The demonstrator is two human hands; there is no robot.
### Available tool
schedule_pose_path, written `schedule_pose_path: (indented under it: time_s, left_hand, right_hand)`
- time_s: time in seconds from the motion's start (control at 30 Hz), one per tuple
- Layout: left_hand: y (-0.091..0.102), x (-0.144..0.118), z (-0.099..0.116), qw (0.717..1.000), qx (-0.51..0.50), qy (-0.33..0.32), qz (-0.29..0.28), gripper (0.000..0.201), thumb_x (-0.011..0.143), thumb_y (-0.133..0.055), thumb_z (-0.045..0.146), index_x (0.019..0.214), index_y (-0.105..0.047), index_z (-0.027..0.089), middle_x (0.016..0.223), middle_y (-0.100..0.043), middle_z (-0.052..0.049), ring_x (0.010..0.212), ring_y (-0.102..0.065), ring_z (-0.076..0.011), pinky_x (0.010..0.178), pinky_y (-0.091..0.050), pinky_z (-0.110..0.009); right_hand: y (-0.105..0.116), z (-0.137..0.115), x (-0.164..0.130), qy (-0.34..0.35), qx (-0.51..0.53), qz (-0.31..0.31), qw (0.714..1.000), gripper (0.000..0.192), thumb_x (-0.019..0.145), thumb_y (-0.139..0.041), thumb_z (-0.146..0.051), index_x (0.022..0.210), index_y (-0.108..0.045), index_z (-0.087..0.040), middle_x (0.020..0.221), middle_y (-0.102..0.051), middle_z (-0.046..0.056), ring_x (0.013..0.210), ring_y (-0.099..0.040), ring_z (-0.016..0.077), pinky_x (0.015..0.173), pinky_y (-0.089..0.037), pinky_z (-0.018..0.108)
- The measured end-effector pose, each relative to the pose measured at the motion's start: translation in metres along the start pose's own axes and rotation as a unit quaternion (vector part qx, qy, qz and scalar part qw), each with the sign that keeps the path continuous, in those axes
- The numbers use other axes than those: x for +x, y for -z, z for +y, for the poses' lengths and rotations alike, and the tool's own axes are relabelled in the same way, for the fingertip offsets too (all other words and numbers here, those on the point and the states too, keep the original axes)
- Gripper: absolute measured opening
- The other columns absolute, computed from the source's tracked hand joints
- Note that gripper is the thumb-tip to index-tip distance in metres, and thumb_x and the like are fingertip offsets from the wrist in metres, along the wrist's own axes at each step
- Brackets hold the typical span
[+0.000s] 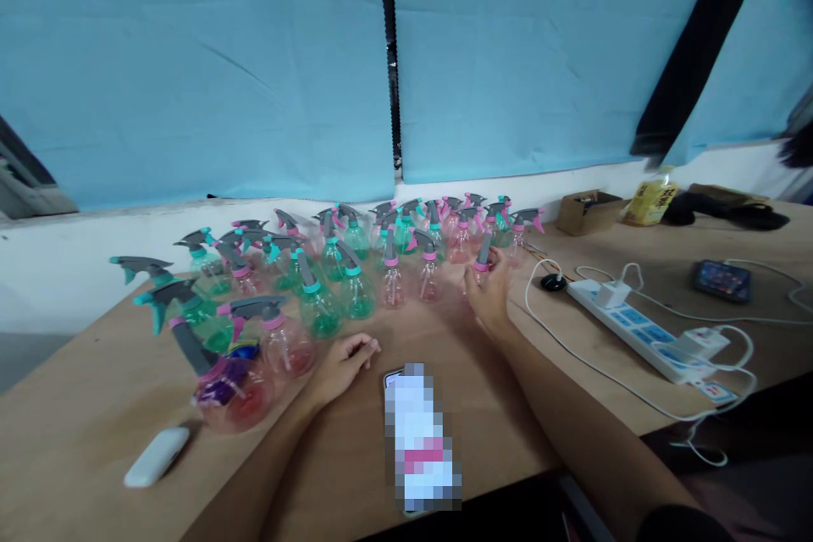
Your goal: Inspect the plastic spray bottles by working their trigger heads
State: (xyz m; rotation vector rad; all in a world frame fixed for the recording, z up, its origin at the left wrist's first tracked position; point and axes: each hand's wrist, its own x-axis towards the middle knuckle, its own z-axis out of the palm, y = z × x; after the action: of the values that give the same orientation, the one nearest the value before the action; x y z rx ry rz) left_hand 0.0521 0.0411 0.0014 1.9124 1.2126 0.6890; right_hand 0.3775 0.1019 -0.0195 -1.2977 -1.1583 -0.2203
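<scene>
My right hand (pixel 490 292) is wrapped round a clear pink spray bottle (pixel 483 264) with a grey and pink trigger head, which stands upright at the right of the bottle group. Its lower body is mostly hidden by my fingers. On the table at the centre left rests my left hand (pixel 346 364), fingers loosely curled together, with nothing visible in them. Close to it stand a green spray bottle (pixel 321 309) and a pink spray bottle (pixel 289 347). A larger-looking pink spray bottle (pixel 238 398) with a purple patch is nearest on the left. Several more pink and green bottles fill the back.
A phone (pixel 419 440) with a blurred-out screen lies between my forearms. At left is a white case (pixel 157 457). On the right are a power strip (pixel 628 326) with cables, a second phone (pixel 722 280), a cardboard box (pixel 588 213) and a yellow-labelled bottle (pixel 652 201).
</scene>
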Motion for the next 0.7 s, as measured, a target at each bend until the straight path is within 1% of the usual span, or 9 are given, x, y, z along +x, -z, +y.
schedule_pose_path:
  time_s: [0.17,0.27,0.33,0.4,0.5,0.57,0.6,0.63,0.7]
  left_hand:
    - [0.000,-0.001,0.001,1.000,-0.002,0.000,0.004,0.041,0.089,-0.049,0.055,0.086,-0.067,0.019,0.065,-0.056,0.002,0.062,-0.050,-0.0143,0.057,-0.036,-0.023]
    - [0.000,0.000,0.001,1.000,-0.001,0.002,0.000,0.040,0.089,-0.049,0.055,0.087,-0.067,0.019,0.065,-0.055,0.002,0.063,-0.051,-0.0145,0.057,-0.037,-0.023]
    - [0.000,0.000,0.001,1.000,-0.001,0.003,-0.002,0.041,0.089,-0.049,0.055,0.087,-0.067,0.019,0.066,-0.055,0.002,0.064,-0.051,-0.0147,0.058,-0.037,-0.023]
    - [0.000,0.000,0.000,1.000,0.000,0.004,-0.004,0.041,0.089,-0.048,0.056,0.087,-0.066,0.019,0.066,-0.055,0.002,0.064,-0.051,-0.0147,0.058,-0.037,-0.023]
    - [0.000,0.000,-0.001,1.000,0.000,0.007,-0.005,0.042,0.089,-0.048,0.057,0.088,-0.066,0.019,0.066,-0.055,0.002,0.063,-0.050,-0.0147,0.058,-0.037,-0.023]
    - [0.000,0.000,-0.002,1.000,0.002,0.007,-0.004,0.043,0.089,-0.048,0.058,0.088,-0.066,0.019,0.066,-0.055,0.002,0.064,-0.050,-0.0148,0.058,-0.037,-0.023]
    - [0.000,0.001,-0.003,1.000,0.003,0.006,-0.004,0.044,0.089,-0.048,0.058,0.088,-0.066,0.019,0.066,-0.055,0.002,0.064,-0.050,-0.0148,0.058,-0.037,-0.023]
    - [-0.001,0.001,-0.004,1.000,0.003,0.004,-0.004,0.044,0.089,-0.047,0.058,0.088,-0.066,0.019,0.066,-0.055,0.002,0.064,-0.050,-0.0148,0.058,-0.037,-0.023]
    - [-0.001,0.001,-0.006,1.000,0.003,0.001,-0.004,0.044,0.089,-0.047,0.058,0.088,-0.066,0.019,0.066,-0.055,0.002,0.064,-0.050,-0.0147,0.057,-0.036,-0.022]
  right_hand:
    - [-0.002,0.005,-0.003,-0.024,0.025,-0.009,0.999,0.058,0.082,-0.059,-0.036,0.133,-0.038,-0.020,0.122,-0.052,0.013,0.112,-0.050,0.0267,0.101,-0.037,0.051]
    - [-0.001,0.000,-0.003,-0.032,0.020,0.004,0.999,0.060,0.081,-0.061,-0.037,0.133,-0.036,-0.020,0.122,-0.051,0.013,0.112,-0.050,0.0279,0.101,-0.036,0.053]
    - [0.003,-0.006,-0.001,-0.027,0.001,0.028,0.999,0.064,0.080,-0.062,-0.039,0.134,-0.035,-0.020,0.125,-0.049,0.015,0.117,-0.047,0.0304,0.102,-0.034,0.057]
    - [0.009,-0.014,0.001,0.006,-0.013,0.059,0.998,0.065,0.081,-0.062,-0.039,0.135,-0.033,-0.019,0.130,-0.043,0.017,0.124,-0.042,0.0327,0.105,-0.030,0.060]
    - [0.020,-0.028,0.003,0.112,0.023,0.074,0.991,0.060,0.082,-0.060,-0.031,0.134,-0.033,-0.020,0.135,-0.036,0.017,0.131,-0.037,0.0322,0.107,-0.029,0.058]
    - [0.025,-0.038,0.000,0.177,0.057,0.043,0.982,0.050,0.081,-0.059,-0.025,0.127,-0.041,-0.021,0.131,-0.040,0.015,0.127,-0.042,0.0307,0.105,-0.034,0.056]
    - [0.025,-0.043,-0.004,0.200,0.068,0.007,0.977,0.042,0.082,-0.058,-0.023,0.122,-0.046,-0.022,0.125,-0.045,0.013,0.122,-0.046,0.0296,0.102,-0.037,0.054]
    - [0.025,-0.048,-0.008,0.216,0.077,-0.044,0.972,0.033,0.083,-0.056,-0.021,0.115,-0.052,-0.022,0.118,-0.051,0.011,0.115,-0.051,0.0282,0.100,-0.040,0.051]
    - [0.020,-0.057,-0.018,0.225,0.097,-0.173,0.954,0.020,0.086,-0.050,-0.018,0.105,-0.058,-0.023,0.101,-0.059,0.008,0.100,-0.057,0.0245,0.092,-0.045,0.044]
